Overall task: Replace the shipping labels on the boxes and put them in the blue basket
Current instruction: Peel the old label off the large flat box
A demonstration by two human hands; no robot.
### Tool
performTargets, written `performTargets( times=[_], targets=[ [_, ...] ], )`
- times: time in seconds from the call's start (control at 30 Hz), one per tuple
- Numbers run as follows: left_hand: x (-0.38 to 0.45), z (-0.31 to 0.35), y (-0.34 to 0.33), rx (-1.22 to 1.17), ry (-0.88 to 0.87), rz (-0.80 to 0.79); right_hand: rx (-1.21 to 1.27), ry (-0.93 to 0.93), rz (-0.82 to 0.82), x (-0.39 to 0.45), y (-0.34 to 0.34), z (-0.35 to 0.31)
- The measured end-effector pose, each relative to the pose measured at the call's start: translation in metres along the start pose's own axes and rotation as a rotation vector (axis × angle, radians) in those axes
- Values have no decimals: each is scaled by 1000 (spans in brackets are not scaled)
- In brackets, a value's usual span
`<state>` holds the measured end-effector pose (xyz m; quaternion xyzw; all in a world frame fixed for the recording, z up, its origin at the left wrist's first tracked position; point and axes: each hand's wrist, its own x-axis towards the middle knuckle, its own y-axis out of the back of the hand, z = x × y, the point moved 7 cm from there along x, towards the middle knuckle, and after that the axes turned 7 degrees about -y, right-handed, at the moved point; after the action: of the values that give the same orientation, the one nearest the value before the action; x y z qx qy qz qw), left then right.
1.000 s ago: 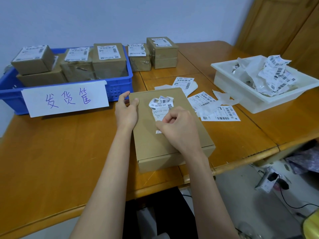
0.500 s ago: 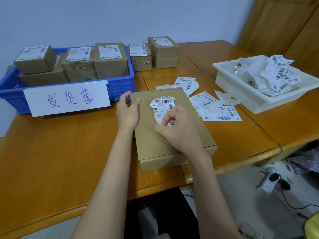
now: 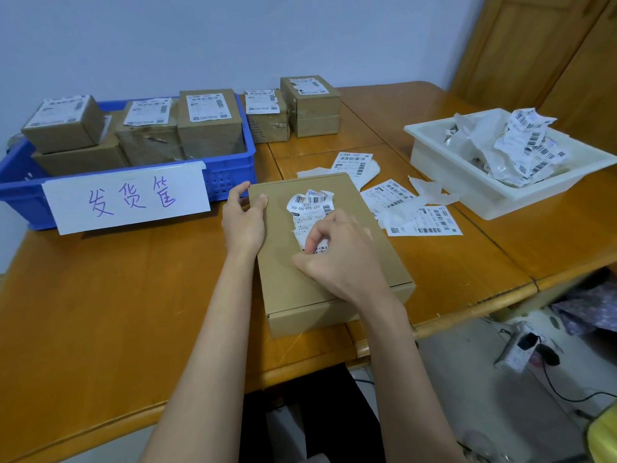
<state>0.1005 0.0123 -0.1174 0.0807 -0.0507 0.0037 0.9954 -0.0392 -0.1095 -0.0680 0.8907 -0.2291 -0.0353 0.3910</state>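
A flat cardboard box (image 3: pixel 320 262) is laid near the front edge of the wooden table (image 3: pixel 100 312), just right of the blue basket (image 3: pixel 230 175), which is already packed with labelled boxes (image 3: pixel 208 121). The box's far-left corner is gripped by the left hand (image 3: pixel 245 218), thumb on top. A torn, half-peeled shipping label (image 3: pixel 310 212) on the lid is pinched by the curled right hand (image 3: pixel 340 259), probably at its lower edge, fingertips kinda hidden. Fresh labels (image 3: pixel 424 220) are scattered right of the box, beside a white tray (image 3: pixel 467 175) of crumpled old ones.
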Motion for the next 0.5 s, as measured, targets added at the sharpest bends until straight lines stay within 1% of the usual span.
performTargets(
  times=[0.13, 0.23, 0.33, 0.43, 0.5],
  targets=[
    [0, 0, 0, 6, -13, -8, 131, -53, 47, 1, 5, 6],
    [-1, 1, 0, 11, -14, -6, 160, -68, 105, 2, 9, 9],
    [-1, 2, 0, 9, -11, -8, 184, -77, 128, 2, 11, 11],
    [-1, 2, 0, 2, -15, -3, 205, -66, 74, 2, 9, 9],
    [-1, 2, 1, 0, -13, -4, 143, -51, 3, 1, 4, 7]
  ],
)
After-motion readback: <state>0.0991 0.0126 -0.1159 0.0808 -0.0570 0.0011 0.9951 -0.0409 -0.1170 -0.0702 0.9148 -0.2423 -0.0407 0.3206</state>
